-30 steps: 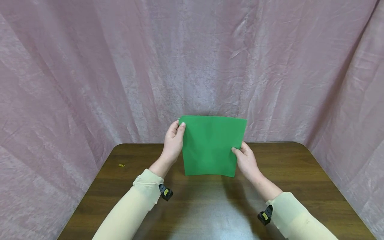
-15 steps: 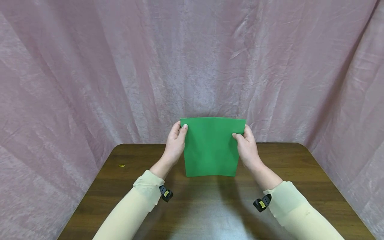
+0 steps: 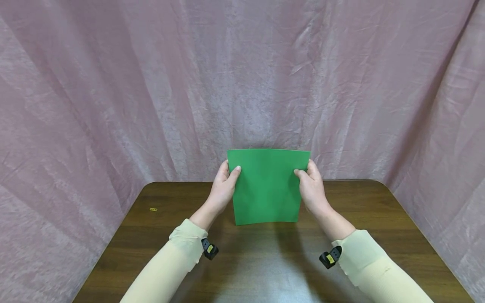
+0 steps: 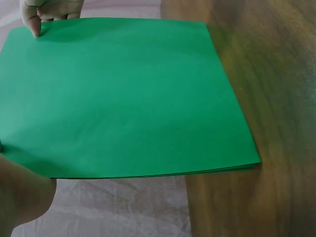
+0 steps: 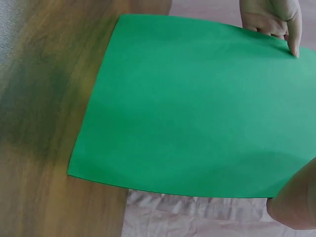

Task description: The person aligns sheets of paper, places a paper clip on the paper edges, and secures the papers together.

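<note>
Between my two hands stands a green sheet of paper, roughly upright and slightly bowed. Layered edges at its corner in the left wrist view suggest more than one sheet. My left hand pinches the left side below the top corner, thumb on the near face and fingers behind. On the opposite side my right hand pinches at about the same height, also thumb in front. In the left wrist view the right hand shows at the far edge. Whether the paper's bottom edge touches the table cannot be told.
A yellow paper clip lies on the left of the brown wooden table. Pink curtains hang behind the table and along both sides. Each wrist wears a small black camera on a strap.
My right hand has moved up the paper's right side to near the top. The left hand has slid slightly down from the top left corner. The paper has levelled a little.
</note>
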### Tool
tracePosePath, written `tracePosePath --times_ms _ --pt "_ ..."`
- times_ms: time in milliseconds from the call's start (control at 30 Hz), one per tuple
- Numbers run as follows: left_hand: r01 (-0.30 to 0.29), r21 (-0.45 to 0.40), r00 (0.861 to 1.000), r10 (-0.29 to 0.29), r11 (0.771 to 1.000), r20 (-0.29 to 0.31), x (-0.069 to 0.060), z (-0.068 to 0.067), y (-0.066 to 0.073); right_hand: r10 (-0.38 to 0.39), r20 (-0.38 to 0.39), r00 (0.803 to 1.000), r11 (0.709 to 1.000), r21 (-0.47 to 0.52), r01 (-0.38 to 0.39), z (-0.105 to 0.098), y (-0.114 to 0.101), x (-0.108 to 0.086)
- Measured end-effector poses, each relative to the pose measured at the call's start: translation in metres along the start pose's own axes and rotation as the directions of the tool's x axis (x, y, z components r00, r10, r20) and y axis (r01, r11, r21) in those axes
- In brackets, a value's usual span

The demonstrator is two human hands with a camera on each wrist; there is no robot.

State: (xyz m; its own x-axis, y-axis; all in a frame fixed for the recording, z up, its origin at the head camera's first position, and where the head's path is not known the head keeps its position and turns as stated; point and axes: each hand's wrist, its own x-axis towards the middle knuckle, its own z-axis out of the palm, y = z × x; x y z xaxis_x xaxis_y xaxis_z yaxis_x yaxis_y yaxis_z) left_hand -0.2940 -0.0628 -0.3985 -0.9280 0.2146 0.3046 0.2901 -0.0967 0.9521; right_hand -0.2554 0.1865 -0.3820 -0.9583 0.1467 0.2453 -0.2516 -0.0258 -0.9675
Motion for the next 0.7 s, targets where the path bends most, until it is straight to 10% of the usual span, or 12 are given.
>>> tracePosePath --times_ms 233,700 --pt "0.100 0.042 0.994 -0.101 0.994 0.029 -0.006 -0.002 -0.007 0.062 -0.025 0.998 0.998 0.031 -0.061 0.002 0.019 -0.006" --pt "0.003 0.027 0.998 -0.005 1.000 0.064 -0.009 0.003 -0.012 0.052 0.038 0.998 0.998 -0.026 -0.051 -0.003 0.010 -0.003"
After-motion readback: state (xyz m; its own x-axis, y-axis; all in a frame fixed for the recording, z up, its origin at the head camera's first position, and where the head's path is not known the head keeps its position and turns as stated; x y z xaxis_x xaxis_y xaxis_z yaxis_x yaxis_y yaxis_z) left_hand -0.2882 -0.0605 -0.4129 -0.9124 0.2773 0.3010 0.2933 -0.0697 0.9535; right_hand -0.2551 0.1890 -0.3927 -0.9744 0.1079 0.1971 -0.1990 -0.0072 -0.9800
